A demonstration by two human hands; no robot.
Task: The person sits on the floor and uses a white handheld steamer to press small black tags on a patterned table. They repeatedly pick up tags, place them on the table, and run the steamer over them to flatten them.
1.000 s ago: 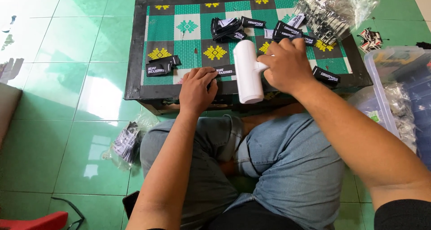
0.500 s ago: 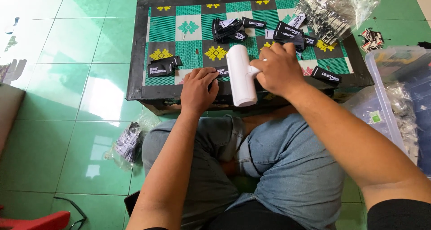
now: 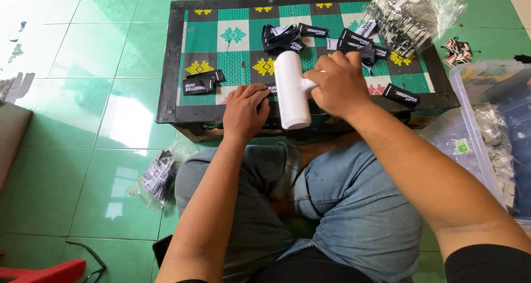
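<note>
Two bare forearms stretch out over a lap in blue jeans (image 3: 354, 205), and the person's legs are folded on the green tiled floor (image 3: 83, 67), the feet tucked out of sight under the knees. At the bottom edge a red object (image 3: 44, 273) is cut off by the frame, too little of it showing to name. Beside the left knee lies a clear bag of small dark pieces (image 3: 157, 175), its contents hard to read through the glare. Up at the low table (image 3: 168, 95), the left hand (image 3: 243, 111) lies palm down with fingers curled loosely onto a black label (image 3: 271, 89) at the near edge, most of that label hidden beneath the hand. The right hand (image 3: 338, 84) is wrapped tight around the side handle of a white roller (image 3: 291, 89), which stands lengthwise on the patterned tabletop just beside the left hand; the handle itself is buried in the grip. Further back, one black label with white lettering (image 3: 202, 82) sits alone at the left, another (image 3: 400, 94) at the right, and a loose heap of labels (image 3: 285, 37) crowds the centre. A bulging clear bag (image 3: 412, 12) covers the far right corner, and a clear plastic bin (image 3: 489, 117) runs off the right edge.
</note>
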